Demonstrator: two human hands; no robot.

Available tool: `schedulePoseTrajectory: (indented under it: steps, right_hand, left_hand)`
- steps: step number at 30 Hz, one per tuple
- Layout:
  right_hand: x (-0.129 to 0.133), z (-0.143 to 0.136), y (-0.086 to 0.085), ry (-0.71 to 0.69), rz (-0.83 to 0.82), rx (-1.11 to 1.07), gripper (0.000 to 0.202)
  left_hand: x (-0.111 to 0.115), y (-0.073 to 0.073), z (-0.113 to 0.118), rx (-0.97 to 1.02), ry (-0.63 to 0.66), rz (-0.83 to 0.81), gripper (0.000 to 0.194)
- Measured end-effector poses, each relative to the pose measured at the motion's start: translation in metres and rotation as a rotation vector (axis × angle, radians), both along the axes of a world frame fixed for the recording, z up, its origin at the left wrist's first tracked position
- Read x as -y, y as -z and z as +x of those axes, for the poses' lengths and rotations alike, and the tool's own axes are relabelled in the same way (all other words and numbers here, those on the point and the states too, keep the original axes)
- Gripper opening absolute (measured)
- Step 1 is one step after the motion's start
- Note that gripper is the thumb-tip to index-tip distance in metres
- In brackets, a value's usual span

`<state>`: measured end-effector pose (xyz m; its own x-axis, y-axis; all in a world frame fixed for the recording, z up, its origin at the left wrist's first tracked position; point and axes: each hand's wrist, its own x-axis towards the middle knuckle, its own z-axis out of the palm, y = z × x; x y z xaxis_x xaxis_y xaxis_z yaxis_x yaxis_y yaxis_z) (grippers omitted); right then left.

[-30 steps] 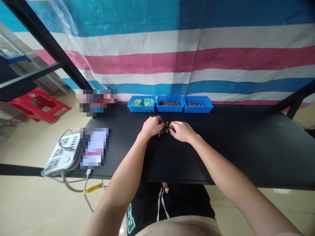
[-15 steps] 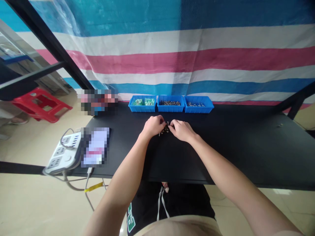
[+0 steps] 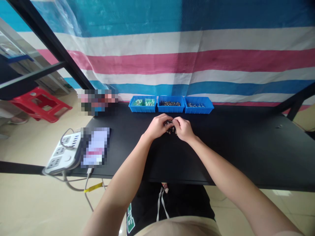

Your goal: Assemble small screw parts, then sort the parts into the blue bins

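Small dark and shiny metal pieces (image 3: 173, 130), screw-like in shape, lie in a little heap on the black tabletop (image 3: 228, 141). Over the heap's left side curls my left hand (image 3: 158, 127), its thumb and index finger bent toward the right fingertips. Facing it from the other side, my right hand (image 3: 183, 128) is closed, thumb against bent fingers. The fingertips of both hands nearly meet above the heap. Anything pinched between them is too small and hidden to name.
Three blue bins stand in a row behind my hands: one with green-and-white packets (image 3: 142, 102), one with brownish metal pieces (image 3: 169, 103), one with silvery pieces (image 3: 197, 105). A power strip (image 3: 65, 152) lies left, a red stool (image 3: 41, 104) beyond. Tiny metal bits (image 3: 279, 126) lie far right.
Both hands have shifted slightly right and drawn closer together over the heap. The left thumb and index finger now reach further over it, and the right hand has turned more upright.
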<state>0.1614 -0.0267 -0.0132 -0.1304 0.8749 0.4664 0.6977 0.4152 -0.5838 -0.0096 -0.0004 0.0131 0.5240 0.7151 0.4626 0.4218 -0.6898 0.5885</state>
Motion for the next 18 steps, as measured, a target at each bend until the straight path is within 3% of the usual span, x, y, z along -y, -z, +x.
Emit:
schedulePoseTrajectory:
  steps: [10,18]
  right_hand:
    - [0.0027,0.0003,-0.0029,-0.052,-0.03,-0.051,0.046]
    - [0.0013,-0.0007,0.0018,-0.011,0.158,-0.16,0.037]
  left_hand:
    - [0.0006,-0.0014,0.0019,0.149,0.003,-0.092,0.01]
    - [-0.0023,0.0034,0.0011,0.169,-0.234,-0.131,0.007]
